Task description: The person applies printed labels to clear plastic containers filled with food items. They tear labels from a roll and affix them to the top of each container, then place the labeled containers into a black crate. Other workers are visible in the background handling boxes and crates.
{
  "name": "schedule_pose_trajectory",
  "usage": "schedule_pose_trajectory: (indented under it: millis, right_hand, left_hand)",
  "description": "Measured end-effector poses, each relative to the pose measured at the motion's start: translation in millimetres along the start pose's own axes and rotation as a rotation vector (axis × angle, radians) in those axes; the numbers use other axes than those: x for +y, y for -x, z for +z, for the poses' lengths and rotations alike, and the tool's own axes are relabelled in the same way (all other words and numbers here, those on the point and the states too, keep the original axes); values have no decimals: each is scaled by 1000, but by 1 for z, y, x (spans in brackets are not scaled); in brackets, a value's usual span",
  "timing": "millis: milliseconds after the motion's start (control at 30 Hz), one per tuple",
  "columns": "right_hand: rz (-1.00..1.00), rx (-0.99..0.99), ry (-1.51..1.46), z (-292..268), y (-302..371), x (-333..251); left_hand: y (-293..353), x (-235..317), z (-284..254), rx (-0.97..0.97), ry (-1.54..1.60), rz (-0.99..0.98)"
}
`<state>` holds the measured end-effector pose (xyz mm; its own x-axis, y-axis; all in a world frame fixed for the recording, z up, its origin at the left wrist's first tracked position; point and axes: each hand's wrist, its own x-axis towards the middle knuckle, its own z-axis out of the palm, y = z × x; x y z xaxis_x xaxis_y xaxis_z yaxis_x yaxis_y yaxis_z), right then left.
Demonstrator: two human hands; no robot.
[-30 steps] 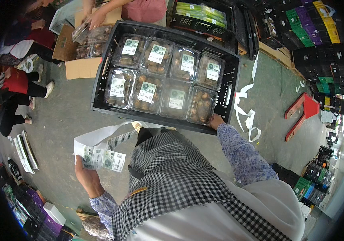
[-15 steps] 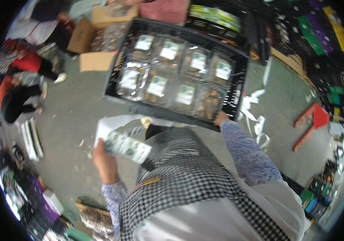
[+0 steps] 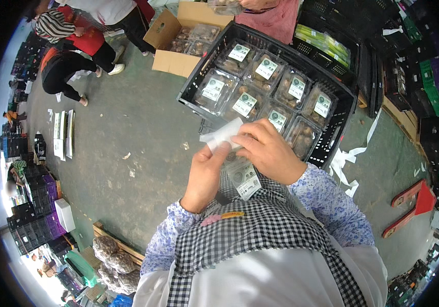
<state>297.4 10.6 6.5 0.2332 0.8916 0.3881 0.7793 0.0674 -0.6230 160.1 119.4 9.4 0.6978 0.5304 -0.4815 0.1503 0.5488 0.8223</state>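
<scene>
A strip of white printed labels [image 3: 243, 179] is pinched in my left hand [image 3: 204, 174], its lower part hanging over my checked apron. My right hand [image 3: 274, 155] meets it at the top, fingers closed on the whitish backing paper [image 3: 224, 135]. Whether a single label is lifted off is hidden by the fingers. Just beyond both hands stands a black plastic crate [image 3: 335, 137] with clear lidded packs [image 3: 212, 91] of brown, rounded produce in two rows. Most packs carry a white label. The near right pack [image 3: 301, 137] shows none, and my right hand partly covers its neighbour.
An open cardboard box [image 3: 170, 62] of similar packs sits behind the crate, near another person's hand [image 3: 258, 4]. Green vegetables [image 3: 324, 45] fill a crate at the back right. Discarded white strips [image 3: 345, 162] and a red pallet jack [image 3: 414, 202] are right. People stand far left.
My right hand has left the crate's near right corner and come to the label strip. My left hand has moved right and up with the strip. The view has shifted, with the crate now farther right.
</scene>
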Motion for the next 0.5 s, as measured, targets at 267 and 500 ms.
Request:
schedule_pose_trajectory:
  millis: [267,500]
  right_hand:
    - [-202,88,157,-5,35,7]
    - [-142,152,115,3,67,19]
  left_hand:
    - [7,-18,5,-55,173,-221]
    - [-1,-30,18,-31,337,-449]
